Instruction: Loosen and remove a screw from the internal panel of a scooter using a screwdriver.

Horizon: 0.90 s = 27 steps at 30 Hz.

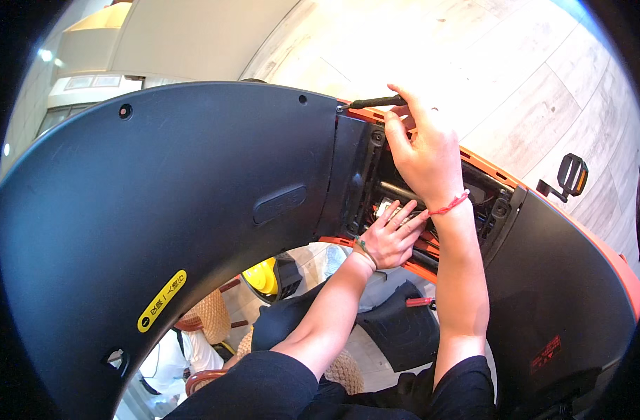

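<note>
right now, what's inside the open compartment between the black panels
A shiny tube and a small pale part show; the left hand and right hand cover parts, hiding whatever lies beneath.

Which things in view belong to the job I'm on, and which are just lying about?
In the job:
right hand, gripping the black-handled screwdriver
left hand, fingers spread at the open compartment
large curved dark panel, screwdriver tip at its edge

Apparently just lying about:
yellow object
red item
woven chair
loose dark panel, perhaps related

Left grip [391, 242] and metal tube [397, 190] crowd the open cavity [388, 166].
</note>
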Each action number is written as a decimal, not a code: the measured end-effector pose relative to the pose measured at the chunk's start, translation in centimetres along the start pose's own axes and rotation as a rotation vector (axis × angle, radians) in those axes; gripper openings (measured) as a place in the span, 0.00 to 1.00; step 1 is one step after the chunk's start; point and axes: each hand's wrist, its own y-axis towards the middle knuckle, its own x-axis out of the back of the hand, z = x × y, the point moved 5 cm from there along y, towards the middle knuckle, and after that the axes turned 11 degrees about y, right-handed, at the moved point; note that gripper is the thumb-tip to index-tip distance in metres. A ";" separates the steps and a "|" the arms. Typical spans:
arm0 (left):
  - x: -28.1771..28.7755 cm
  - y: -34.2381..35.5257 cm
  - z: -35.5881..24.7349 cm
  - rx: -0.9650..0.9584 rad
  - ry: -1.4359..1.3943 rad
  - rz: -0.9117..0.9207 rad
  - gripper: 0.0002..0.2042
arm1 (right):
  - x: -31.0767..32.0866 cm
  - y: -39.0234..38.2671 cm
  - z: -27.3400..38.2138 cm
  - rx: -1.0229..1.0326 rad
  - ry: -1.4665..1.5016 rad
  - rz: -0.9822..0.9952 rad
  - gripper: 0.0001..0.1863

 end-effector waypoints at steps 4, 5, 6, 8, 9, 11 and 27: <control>-0.4 -0.2 -0.2 0.001 -0.013 0.032 0.23 | -0.1 -0.1 -0.5 -0.032 0.007 0.013 0.12; -0.4 -0.2 -0.1 0.001 -0.012 0.034 0.23 | -0.1 0.0 -0.3 -0.033 0.010 0.012 0.12; -0.4 -0.3 -0.1 -0.001 -0.009 0.035 0.23 | -0.2 0.1 0.4 0.048 -0.059 0.044 0.12; -0.5 -0.3 -0.2 -0.005 -0.010 0.033 0.23 | -0.5 0.0 0.9 0.130 -0.132 0.075 0.12; -0.5 -0.2 -0.3 0.000 -0.017 0.031 0.23 | -0.5 -0.2 0.4 0.076 -0.039 0.019 0.12; -0.5 -0.2 -0.1 0.007 -0.020 0.031 0.23 | -0.1 -0.1 0.2 0.022 0.057 -0.036 0.13; -0.4 0.0 -0.3 0.004 -0.022 0.039 0.23 | 0.3 -0.1 0.9 0.043 -0.018 0.037 0.11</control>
